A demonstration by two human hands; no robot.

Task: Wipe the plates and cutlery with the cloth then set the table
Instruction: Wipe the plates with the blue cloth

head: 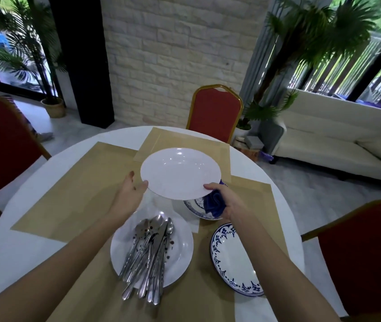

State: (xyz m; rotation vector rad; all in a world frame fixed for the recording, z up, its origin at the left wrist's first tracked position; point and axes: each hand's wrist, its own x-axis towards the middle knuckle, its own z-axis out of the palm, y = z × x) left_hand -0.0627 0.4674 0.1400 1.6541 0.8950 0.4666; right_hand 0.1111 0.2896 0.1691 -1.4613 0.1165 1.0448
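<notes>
A plain white plate (pixel 180 173) is held in the air over the table's middle. My left hand (pixel 131 189) touches its left rim with the thumb, fingers mostly straight. My right hand (pixel 224 201) pinches the plate's near right rim with the thumb on top, and the same hand grips a bunched dark blue cloth (pixel 215 203). Under that hand sits a blue-patterned bowl or plate (pixel 194 205), partly hidden. Near me a second white plate (pixel 180 249) holds a pile of spoons and other cutlery (pixel 150 252), some stained. A blue-rimmed plate (pixel 231 256) lies to its right.
The round white table (pixel 22 205) carries several tan placemats (pixel 80 182). Red chairs stand at the far side (pixel 215 112), the left (pixel 1 145) and the right (pixel 366 252). A white sofa (pixel 336 135) and potted palms stand beyond.
</notes>
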